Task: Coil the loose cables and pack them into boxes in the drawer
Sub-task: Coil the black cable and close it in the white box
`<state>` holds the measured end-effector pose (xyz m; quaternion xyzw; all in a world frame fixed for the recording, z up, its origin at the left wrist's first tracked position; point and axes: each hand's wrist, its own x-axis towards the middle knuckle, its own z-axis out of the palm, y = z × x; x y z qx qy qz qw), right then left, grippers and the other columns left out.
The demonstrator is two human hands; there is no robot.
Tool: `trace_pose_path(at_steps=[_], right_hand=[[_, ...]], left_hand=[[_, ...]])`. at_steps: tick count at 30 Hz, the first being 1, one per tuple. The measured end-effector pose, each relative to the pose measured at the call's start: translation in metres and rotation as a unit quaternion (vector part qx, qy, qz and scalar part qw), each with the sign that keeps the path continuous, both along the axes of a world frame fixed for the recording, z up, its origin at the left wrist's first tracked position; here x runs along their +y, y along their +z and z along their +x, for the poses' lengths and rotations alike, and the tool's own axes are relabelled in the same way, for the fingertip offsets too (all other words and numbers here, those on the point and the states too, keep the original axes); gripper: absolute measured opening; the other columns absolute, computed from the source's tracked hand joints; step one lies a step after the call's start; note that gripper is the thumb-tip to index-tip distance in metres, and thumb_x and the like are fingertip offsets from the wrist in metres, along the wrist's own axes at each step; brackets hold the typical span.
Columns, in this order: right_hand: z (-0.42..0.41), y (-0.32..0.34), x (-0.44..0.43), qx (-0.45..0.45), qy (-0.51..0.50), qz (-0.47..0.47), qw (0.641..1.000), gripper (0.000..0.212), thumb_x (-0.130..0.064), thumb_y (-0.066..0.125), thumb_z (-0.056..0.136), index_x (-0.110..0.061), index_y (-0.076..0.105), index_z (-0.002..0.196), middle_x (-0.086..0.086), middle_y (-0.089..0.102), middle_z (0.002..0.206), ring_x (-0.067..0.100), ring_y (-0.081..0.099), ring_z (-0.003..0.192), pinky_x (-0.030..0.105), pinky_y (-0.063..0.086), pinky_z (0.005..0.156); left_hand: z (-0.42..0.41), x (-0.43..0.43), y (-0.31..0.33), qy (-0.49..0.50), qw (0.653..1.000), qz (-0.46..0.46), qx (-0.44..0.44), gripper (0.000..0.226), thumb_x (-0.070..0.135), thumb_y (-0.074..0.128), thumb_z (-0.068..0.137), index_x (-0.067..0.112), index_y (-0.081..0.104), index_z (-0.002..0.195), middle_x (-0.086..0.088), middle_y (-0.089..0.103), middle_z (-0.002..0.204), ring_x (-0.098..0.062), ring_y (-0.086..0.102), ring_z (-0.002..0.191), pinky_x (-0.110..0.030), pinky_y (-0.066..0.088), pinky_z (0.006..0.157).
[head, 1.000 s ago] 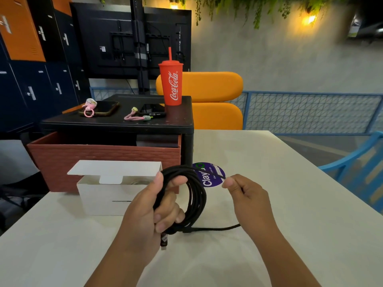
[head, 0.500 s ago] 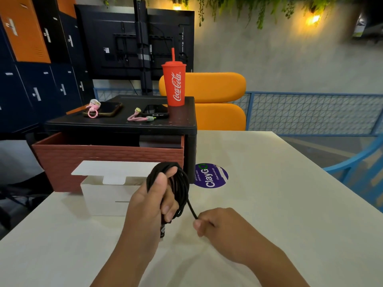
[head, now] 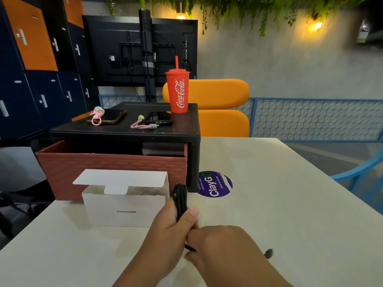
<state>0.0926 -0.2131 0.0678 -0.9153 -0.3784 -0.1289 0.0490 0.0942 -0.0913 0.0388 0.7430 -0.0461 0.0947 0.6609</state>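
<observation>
My left hand [head: 167,226] grips the coiled cable [head: 180,198] upright; my right hand [head: 223,245] pinches its loose tail.

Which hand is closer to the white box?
Left. The left hand, gripping the black cable, is right beside the white box, at its near right corner. The right hand is farther right and nearer the person.

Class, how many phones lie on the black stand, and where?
2. The left phone lies near the left edge of the stand; the right phone lies just left of the red cup. The drawer could hide more.
</observation>
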Motion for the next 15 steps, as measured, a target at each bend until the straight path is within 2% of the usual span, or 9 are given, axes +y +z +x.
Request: trace_pose_path(at_steps=[2,3,6,8,10,11,13,15], right_hand=[[0.001,-0.005,-0.002,-0.079,0.018,0.087,0.993,0.020,-0.037,0.049,0.073,-0.028,0.063,0.062,-0.012,0.058,0.053,0.005,0.051,0.043,0.018,0.029,0.040],[0.004,-0.007,-0.003,-0.104,0.039,0.134,0.985,0.022,-0.038,0.046,0.070,-0.029,0.061,0.057,-0.013,0.055,0.049,0.004,0.047,0.039,0.017,0.030,0.040],[0.003,-0.008,-0.005,-0.114,0.091,0.226,0.963,0.014,-0.046,0.052,0.071,-0.033,0.050,0.070,-0.013,0.053,0.056,0.004,0.043,0.048,0.014,0.028,0.048],[0.005,-0.005,-0.008,-0.095,0.084,0.279,0.952,0.031,-0.059,0.056,0.069,-0.033,0.043,0.076,-0.013,0.051,0.064,0.003,0.042,0.052,0.011,0.030,0.048],[0.007,-0.004,-0.011,-0.056,0.051,0.320,0.944,0.040,-0.070,0.055,0.065,-0.033,0.045,0.078,-0.014,0.048,0.074,0.000,0.042,0.057,0.009,0.034,0.049],[0.009,-0.005,-0.013,-0.037,0.032,0.332,0.942,0.046,-0.075,0.052,0.063,-0.033,0.047,0.081,-0.015,0.047,0.081,-0.002,0.042,0.061,0.007,0.035,0.052],[0.014,-0.009,-0.018,-0.001,-0.008,0.336,0.942,0.063,-0.088,0.040,0.058,-0.036,0.051,0.092,-0.020,0.044,0.091,-0.005,0.045,0.075,0.006,0.035,0.058],[0.019,-0.012,-0.022,0.051,-0.019,0.327,0.944,0.074,-0.093,0.032,0.054,-0.039,0.054,0.100,-0.024,0.043,0.096,-0.006,0.043,0.093,0.009,0.034,0.066]], left_hand=[[0.001,-0.003,0.002,-0.048,0.996,-0.058,0.058,0.012,0.011,0.051,0.091,0.015,0.062,0.091,0.002,0.063,0.061,-0.006,0.056,0.052,-0.016,0.043,0.047],[-0.004,0.000,0.002,-0.080,0.992,-0.060,0.073,0.018,0.009,0.051,0.091,0.018,0.066,0.092,0.004,0.067,0.062,-0.006,0.060,0.054,-0.016,0.046,0.049],[-0.017,0.011,0.009,-0.167,0.980,-0.066,0.082,0.033,0.007,0.043,0.094,0.014,0.068,0.074,0.009,0.065,0.059,-0.002,0.060,0.053,-0.011,0.046,0.053],[-0.023,0.011,0.015,-0.175,0.979,-0.074,0.077,0.043,0.033,0.042,0.096,0.001,0.060,0.074,-0.006,0.059,0.065,-0.010,0.057,0.061,-0.017,0.045,0.061],[-0.025,0.012,0.014,-0.214,0.969,-0.057,0.107,0.087,0.076,0.039,0.078,-0.011,0.050,0.076,-0.013,0.050,0.059,-0.019,0.053,0.057,-0.025,0.043,0.063],[-0.024,0.011,0.013,-0.243,0.962,-0.048,0.114,0.103,0.088,0.036,0.066,-0.014,0.046,0.074,-0.011,0.045,0.052,-0.019,0.048,0.048,-0.026,0.041,0.060],[-0.020,0.009,0.010,-0.279,0.950,-0.040,0.136,0.117,0.097,0.037,0.048,-0.016,0.044,0.077,-0.006,0.037,0.045,-0.014,0.039,0.037,-0.027,0.039,0.057],[-0.017,0.006,0.011,-0.290,0.946,-0.041,0.141,0.111,0.097,0.038,0.039,-0.006,0.050,0.079,-0.001,0.035,0.044,-0.010,0.036,0.035,-0.028,0.043,0.058]])
